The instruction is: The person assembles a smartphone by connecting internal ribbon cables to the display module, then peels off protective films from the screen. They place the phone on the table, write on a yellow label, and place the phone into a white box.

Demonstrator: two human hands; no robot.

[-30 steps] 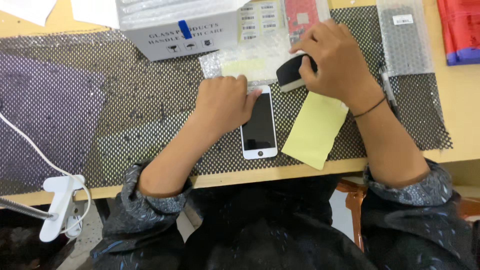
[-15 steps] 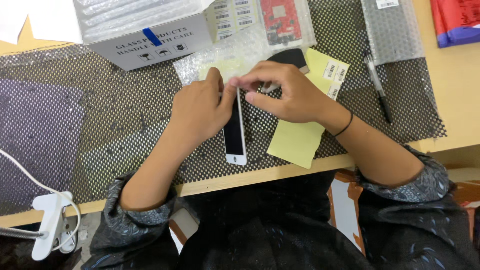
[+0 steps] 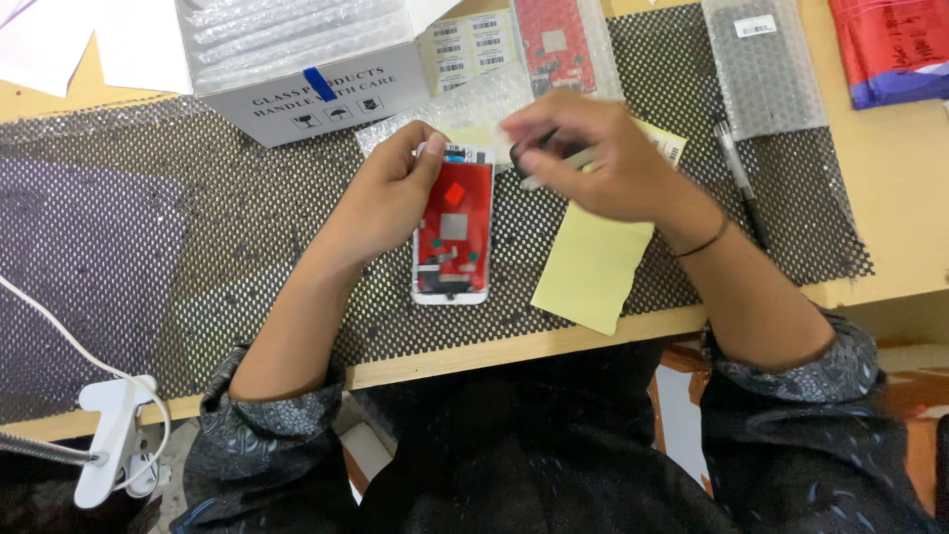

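At nine o'clock of the scene a white clamp (image 3: 111, 435) with its cable grips the edge of the surface (image 3: 890, 208), and a black perforated mat (image 3: 198, 267) covers most of it. At eleven o'clock stands a grey cardboard box (image 3: 297, 74), lid open, packed with wrapped pieces. In the middle the left hand (image 3: 388, 198) curls round the top left edge of a white phone screen panel (image 3: 453, 229), thumb on its upper rim; the panel lies with its red-backed rear side up, so it looks already unwrapped and turned over, with work on the back seemingly in hand. Just at one o'clock of the panel the right hand (image 3: 593, 158) hovers, blurred, fingers pinched on a small dark object; what it is I cannot tell. A yellow sheet (image 3: 591, 265) lies beneath that wrist, a pen (image 3: 739, 183) beyond at three o'clock, and bubble-wrap sleeves (image 3: 759, 64) lie unopened at one o'clock.
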